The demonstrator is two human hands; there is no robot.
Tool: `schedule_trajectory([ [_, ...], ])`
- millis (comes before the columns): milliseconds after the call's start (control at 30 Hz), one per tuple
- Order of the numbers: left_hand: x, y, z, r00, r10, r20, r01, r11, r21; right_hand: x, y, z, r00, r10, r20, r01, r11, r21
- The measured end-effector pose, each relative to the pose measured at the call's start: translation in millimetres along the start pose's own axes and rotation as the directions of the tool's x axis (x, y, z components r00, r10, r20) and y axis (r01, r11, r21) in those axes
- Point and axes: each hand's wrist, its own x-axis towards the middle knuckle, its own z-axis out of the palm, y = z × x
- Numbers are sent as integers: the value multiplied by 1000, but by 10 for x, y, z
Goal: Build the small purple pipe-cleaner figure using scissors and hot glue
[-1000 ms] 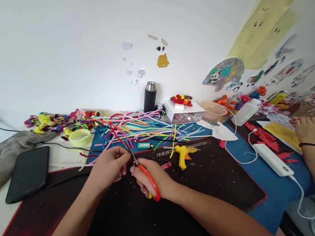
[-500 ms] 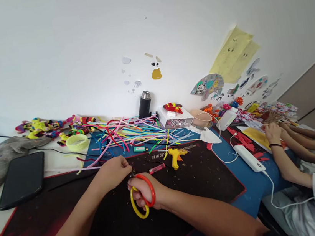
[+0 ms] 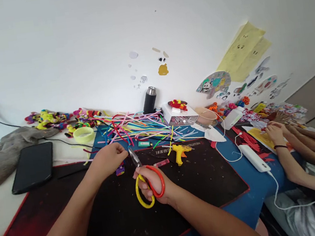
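My right hand is closed around the red and yellow handles of a pair of scissors. The metal blades point away from me, towards the pile of pipe cleaners, and look closed. Just left of the blade tips, my left hand is closed with its fingers curled in a pinch. Whatever it holds, if anything, is hidden by the fingers. Below that hand a small purple piece shows over the black mat. Right of the scissors lie a small pink tube and a yellow glue gun.
At the back stand a black flask and a white drawer box. A roll of pale green tape and a dark tablet are at left. On the right, a co-worker's hands work beside a white power bank.
The scissors' blades, mostly hidden before, now show beside my left hand. The purple piece has come into sight below that hand. The whole view has shifted slightly.
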Motion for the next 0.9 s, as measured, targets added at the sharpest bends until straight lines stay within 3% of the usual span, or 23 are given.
schedule_trajectory([
  [267,33,-20,-10,998,-34,-46,33,999,-11,-44,65,-233,999,-33,40,22,967,255],
  [567,23,0,-31,999,-32,-32,31,999,-35,-56,103,-264,992,-86,88,57,955,292],
  [900,-19,-67,-118,995,-44,-89,29,986,-163,-122,36,-375,985,-67,160,12,946,325],
])
